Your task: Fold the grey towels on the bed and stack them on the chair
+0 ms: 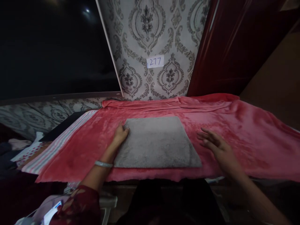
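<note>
The grey cloth (157, 143) lies flat at the centre of the pink blanket (234, 131). Between nine and ten o'clock from its middle, the left hand (121, 135) (a bracelet (103, 163) rings that wrist) touches its edge; whether it grips, I cannot tell. At three o'clock the right hand (217, 147) is open, fingers loosely spread, apart from the cloth. A "277" note (155, 61) sits at twelve.

Lateral passage is available over the red blanket (225, 125) between the gray cloth (154, 143) and the right hand (217, 148), while the left hand (120, 134) obstructs the cloth's left edge and the patterned wall (161, 34) limits reach beyond the blanket's far side.
</note>
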Demonstrator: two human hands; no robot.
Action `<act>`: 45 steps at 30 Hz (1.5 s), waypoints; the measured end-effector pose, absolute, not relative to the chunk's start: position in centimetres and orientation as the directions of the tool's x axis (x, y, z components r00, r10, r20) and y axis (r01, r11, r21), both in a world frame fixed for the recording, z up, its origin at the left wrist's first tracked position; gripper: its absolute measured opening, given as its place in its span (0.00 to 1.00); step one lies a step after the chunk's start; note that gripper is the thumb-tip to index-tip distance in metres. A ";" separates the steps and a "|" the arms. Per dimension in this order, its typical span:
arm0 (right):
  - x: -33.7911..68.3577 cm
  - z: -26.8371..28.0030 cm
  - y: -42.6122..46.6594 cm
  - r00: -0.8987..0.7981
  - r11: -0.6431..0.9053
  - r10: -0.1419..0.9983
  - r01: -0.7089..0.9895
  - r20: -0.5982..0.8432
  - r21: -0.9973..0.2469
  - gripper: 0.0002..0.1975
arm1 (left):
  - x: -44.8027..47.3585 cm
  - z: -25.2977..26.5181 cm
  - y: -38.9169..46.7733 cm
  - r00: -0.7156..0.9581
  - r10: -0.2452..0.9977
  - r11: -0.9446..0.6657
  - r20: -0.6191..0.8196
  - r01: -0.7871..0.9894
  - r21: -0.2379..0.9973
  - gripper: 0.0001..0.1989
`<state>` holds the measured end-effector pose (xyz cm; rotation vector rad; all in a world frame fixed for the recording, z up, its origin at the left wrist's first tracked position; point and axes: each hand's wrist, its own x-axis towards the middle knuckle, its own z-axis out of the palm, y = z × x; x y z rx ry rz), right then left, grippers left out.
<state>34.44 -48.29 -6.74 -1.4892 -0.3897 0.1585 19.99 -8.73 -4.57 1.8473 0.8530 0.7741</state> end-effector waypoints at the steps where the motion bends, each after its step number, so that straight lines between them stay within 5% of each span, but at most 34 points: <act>1: 34.9 -6.0 -46.8 0.902 0.062 0.377 0.202 0.210 -0.977 0.27 | 20.6 -4.2 -9.3 0.587 0.765 -0.475 0.265 0.237 0.848 0.28; 3: 36.1 -5.0 -43.2 0.834 -0.004 0.467 0.333 0.293 -0.943 0.29 | 22.1 -3.5 -10.8 0.725 0.584 -0.693 0.366 0.210 0.689 0.29; 7: 38.3 -5.2 -36.3 0.688 -0.250 0.613 0.634 0.387 -0.732 0.33 | 25.1 -3.6 -14.6 0.938 0.271 -0.884 0.216 0.153 0.443 0.32; 14: 37.7 -9.4 -33.8 0.623 -0.560 0.748 0.777 0.229 -0.287 0.30 | 26.0 -6.0 -17.8 0.981 0.166 -0.977 0.104 0.150 0.150 0.32; 33: 37.4 -9.5 -34.2 0.627 -0.616 0.751 0.778 0.205 -0.125 0.30 | 24.8 -6.1 -13.7 0.966 0.243 -0.970 0.086 0.244 0.002 0.35; 45: 38.6 -10.7 -34.3 0.600 -0.563 0.734 0.800 0.318 -0.208 0.28 | 25.1 -7.9 -20.6 0.991 -0.133 -0.966 0.018 -0.134 0.221 0.40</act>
